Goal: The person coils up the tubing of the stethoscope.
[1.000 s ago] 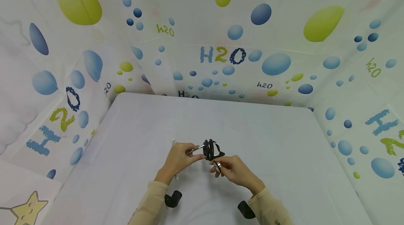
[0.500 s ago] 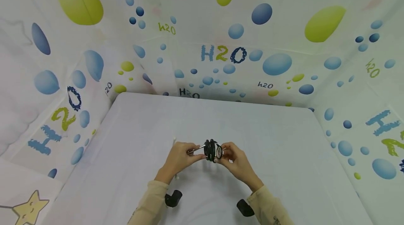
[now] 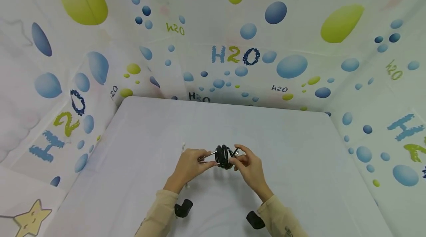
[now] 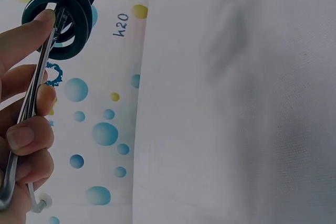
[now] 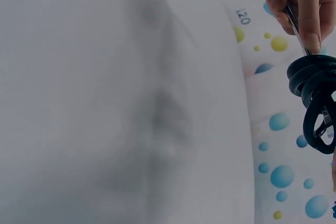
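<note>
Between both hands, above the table, is a stethoscope, its black tubing (image 3: 222, 156) wound in several loops around its metal ear tubes (image 4: 39, 82). My left hand (image 3: 190, 165) grips the ear tubes left of the coil, thumb and fingers around the metal. A pale ear tip (image 4: 44, 200) sticks out below that hand in the left wrist view. At the coil's right end, my right hand (image 3: 250, 166) pinches the tubing end by the silvery chest piece (image 3: 236, 152), partly covered by fingers. In the right wrist view, a tubing loop (image 5: 315, 124) hangs off the coil.
A white-covered table (image 3: 159, 126) spreads beneath the hands. Behind and beside it hang white sheets (image 3: 199, 11) printed with blue and green drops. Black devices sit at the wrists, one by the left sleeve (image 3: 158, 211) and another by the right sleeve (image 3: 283, 216).
My right hand has risen from below the coil to its right end, bringing the chest piece there. The disc's face, visible half a second ago, has turned away. My left hand stays put.
</note>
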A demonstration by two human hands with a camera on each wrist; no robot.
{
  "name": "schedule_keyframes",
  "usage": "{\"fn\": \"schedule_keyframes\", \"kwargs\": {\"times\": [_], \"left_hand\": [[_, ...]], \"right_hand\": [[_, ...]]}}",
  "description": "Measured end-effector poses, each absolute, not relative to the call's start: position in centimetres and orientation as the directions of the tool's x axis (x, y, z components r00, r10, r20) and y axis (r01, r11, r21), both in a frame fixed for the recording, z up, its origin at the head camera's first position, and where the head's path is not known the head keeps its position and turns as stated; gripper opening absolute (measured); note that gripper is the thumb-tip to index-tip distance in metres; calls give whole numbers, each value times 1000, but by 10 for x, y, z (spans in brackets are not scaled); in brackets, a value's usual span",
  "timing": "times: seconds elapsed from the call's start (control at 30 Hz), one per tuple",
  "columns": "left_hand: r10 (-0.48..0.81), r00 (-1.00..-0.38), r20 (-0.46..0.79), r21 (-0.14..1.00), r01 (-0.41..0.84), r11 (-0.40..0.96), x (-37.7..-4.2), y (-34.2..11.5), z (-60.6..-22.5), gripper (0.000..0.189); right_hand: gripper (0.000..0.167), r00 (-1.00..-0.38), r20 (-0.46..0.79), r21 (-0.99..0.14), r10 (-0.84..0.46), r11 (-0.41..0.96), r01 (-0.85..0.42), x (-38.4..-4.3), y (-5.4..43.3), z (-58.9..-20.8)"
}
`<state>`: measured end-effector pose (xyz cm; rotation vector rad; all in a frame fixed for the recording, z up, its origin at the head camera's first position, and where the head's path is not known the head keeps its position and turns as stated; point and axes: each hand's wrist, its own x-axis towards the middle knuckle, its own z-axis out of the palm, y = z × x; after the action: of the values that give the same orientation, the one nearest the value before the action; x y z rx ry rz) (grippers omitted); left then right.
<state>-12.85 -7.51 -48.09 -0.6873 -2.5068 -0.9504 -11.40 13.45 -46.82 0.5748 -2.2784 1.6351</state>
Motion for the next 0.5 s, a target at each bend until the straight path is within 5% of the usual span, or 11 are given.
{"fn": "schedule_keyframes", "kwargs": {"times": [0.17,0.5], "left_hand": [[346,-775,529,461,605,649,-130,-73,-481,33],[369,-758,537,426,622,657,-133,-75,-479,33]], "right_hand": [[27,-945,311,-870,-103,368,-327,-125,137,-476],[32,-953,289,-823,-87,486,-294,-133,138,-477]]}}
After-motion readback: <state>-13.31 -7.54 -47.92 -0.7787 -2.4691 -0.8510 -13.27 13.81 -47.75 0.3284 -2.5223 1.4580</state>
